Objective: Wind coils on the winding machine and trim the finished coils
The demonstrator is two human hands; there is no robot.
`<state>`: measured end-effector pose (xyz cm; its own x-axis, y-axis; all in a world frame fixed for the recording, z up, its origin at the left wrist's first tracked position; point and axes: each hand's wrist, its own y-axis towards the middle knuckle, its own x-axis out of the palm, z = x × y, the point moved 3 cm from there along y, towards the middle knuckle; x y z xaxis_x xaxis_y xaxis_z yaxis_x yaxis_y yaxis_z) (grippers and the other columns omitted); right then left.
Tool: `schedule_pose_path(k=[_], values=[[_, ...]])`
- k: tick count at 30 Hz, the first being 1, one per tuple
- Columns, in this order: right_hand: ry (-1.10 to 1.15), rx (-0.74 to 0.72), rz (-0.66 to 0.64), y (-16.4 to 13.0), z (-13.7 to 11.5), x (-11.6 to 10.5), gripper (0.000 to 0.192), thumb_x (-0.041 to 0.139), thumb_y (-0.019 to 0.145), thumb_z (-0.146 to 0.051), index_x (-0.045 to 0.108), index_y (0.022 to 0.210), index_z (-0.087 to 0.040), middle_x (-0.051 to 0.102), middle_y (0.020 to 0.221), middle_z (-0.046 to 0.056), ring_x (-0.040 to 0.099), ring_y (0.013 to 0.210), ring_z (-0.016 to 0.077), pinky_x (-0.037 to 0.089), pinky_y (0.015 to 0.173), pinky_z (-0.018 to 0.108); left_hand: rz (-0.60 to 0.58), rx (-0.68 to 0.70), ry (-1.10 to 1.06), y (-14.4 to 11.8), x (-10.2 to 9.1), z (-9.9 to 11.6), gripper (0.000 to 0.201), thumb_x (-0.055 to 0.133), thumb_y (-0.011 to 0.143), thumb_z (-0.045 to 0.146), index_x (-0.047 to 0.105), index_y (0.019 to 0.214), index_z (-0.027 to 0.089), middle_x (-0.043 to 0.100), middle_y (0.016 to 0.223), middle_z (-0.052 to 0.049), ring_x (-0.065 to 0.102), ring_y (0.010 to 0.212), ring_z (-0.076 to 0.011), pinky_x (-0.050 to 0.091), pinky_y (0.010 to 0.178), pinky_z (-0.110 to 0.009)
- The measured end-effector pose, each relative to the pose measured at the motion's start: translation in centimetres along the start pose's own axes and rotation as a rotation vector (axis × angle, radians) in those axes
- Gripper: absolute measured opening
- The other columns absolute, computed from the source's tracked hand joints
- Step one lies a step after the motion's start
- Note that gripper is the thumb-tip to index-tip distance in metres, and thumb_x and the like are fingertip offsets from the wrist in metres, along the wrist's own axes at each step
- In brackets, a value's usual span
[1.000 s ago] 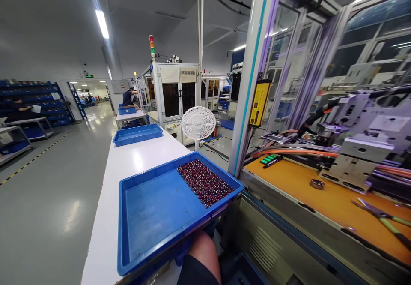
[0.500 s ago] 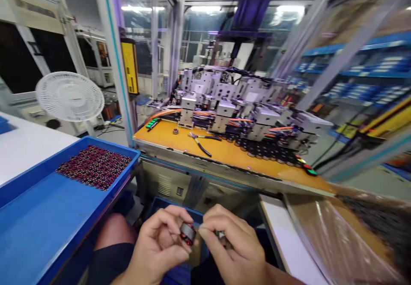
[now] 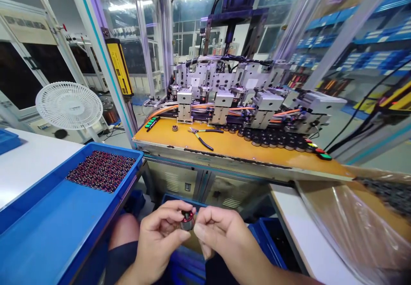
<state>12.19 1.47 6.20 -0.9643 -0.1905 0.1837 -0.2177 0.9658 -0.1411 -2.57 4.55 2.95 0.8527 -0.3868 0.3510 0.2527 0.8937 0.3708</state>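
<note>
My left hand (image 3: 160, 233) pinches a small round coil part (image 3: 186, 220), dark with a red rim, low in the middle of the view above my lap. My right hand (image 3: 221, 235) is against it from the right, fingers curled; whether it holds anything of its own is hidden. To the left a blue tray (image 3: 58, 216) carries a dense patch of small red-and-dark parts (image 3: 102, 171) at its far end. Ahead stands a winding machine (image 3: 244, 98) on an orange deck (image 3: 237, 148).
Pliers (image 3: 201, 136) and a loose ring (image 3: 175, 127) lie on the orange deck. A white fan (image 3: 69, 106) stands at left behind the tray. Blue bins (image 3: 272, 238) sit on the floor under my hands. A plastic-covered tray (image 3: 359, 225) is at right.
The view swung from the aisle and tray round to the machine. My hands came into view holding the coil part and have risen slightly, closer together.
</note>
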Motion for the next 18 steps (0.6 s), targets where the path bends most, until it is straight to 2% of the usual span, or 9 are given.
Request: schedule_pose_path(k=[3, 6, 10, 13, 15, 16, 18], values=[[0.015, -0.015, -0.015, 0.2, 0.5, -0.2, 0.053, 0.073, 0.071, -0.065, 0.051, 0.069, -0.017, 0.051, 0.052, -0.004, 0.044, 0.048, 0.0079, 0.039, 0.052, 0.021, -0.006, -0.022, -0.011, 0.1, -0.1, -0.2, 0.023, 0.081, 0.074, 0.011, 0.076, 0.088, 0.029, 0.079, 0.103, -0.002, 0.074, 0.096, -0.0188, 0.059, 0.082, -0.027], [0.034, -0.011, -0.026, 0.6, 1.0, -0.5, 0.055, 0.075, 0.069, -0.065, 0.054, 0.080, -0.016, 0.052, 0.057, -0.005, 0.046, 0.047, 0.0075, 0.040, 0.049, 0.020, -0.033, -0.038, -0.037, 0.1, -0.2, -0.6, 0.022, 0.080, 0.075, 0.013, 0.076, 0.090, 0.029, 0.079, 0.105, -0.002, 0.071, 0.108, -0.0225, 0.056, 0.093, -0.035], [0.052, -0.077, -0.153, 0.9, 1.6, -0.4, 0.054, 0.069, 0.079, -0.062, 0.061, 0.095, -0.012, 0.056, 0.059, -0.002, 0.048, 0.048, 0.0083, 0.045, 0.053, 0.023, -0.060, -0.058, -0.063, 0.1, -0.3, -0.9, 0.021, 0.079, 0.077, 0.015, 0.076, 0.092, 0.029, 0.079, 0.105, -0.001, 0.067, 0.117, -0.0236, 0.051, 0.102, -0.039], [0.115, -0.137, -0.176, 1.1, 2.0, 0.0, 0.046, 0.067, 0.083, -0.056, 0.061, 0.094, -0.012, 0.056, 0.058, -0.002, 0.049, 0.047, 0.0078, 0.045, 0.052, 0.021, -0.063, -0.075, -0.104, 0.6, 0.0, -1.0, 0.019, 0.081, 0.076, 0.018, 0.078, 0.090, 0.030, 0.080, 0.107, -0.002, 0.068, 0.114, -0.0240, 0.053, 0.099, -0.038], [0.078, -0.285, -0.080, 1.2, 1.9, -0.1, 0.034, 0.067, 0.086, -0.047, 0.060, 0.092, -0.015, 0.058, 0.063, -0.001, 0.052, 0.050, 0.0087, 0.046, 0.050, 0.021, -0.001, -0.104, -0.163, 1.1, 0.1, -1.3, 0.008, 0.081, 0.076, 0.028, 0.079, 0.084, 0.029, 0.079, 0.108, -0.003, 0.070, 0.111, -0.0246, 0.055, 0.096, -0.038], [-0.021, -0.427, 0.009, 1.2, 1.6, -0.3, 0.026, 0.067, 0.087, -0.040, 0.059, 0.091, -0.016, 0.060, 0.067, 0.000, 0.054, 0.052, 0.0097, 0.048, 0.050, 0.021, 0.070, -0.137, -0.179, 1.3, -0.1, -1.6, 0.007, 0.080, 0.076, 0.032, 0.079, 0.082, 0.028, 0.079, 0.108, -0.004, 0.071, 0.109, -0.0248, 0.055, 0.095, -0.038], [-0.407, -0.822, 0.253, 0.9, 0.8, -0.9, 0.011, 0.064, 0.088, -0.026, 0.060, 0.093, -0.017, 0.062, 0.072, 0.002, 0.060, 0.059, 0.0125, 0.052, 0.053, 0.023, 0.270, -0.215, -0.110, 1.3, -0.8, -2.4, 0.014, 0.077, 0.079, 0.038, 0.079, 0.084, 0.024, 0.080, 0.105, -0.007, 0.073, 0.104, -0.0240, 0.057, 0.091, -0.036]])
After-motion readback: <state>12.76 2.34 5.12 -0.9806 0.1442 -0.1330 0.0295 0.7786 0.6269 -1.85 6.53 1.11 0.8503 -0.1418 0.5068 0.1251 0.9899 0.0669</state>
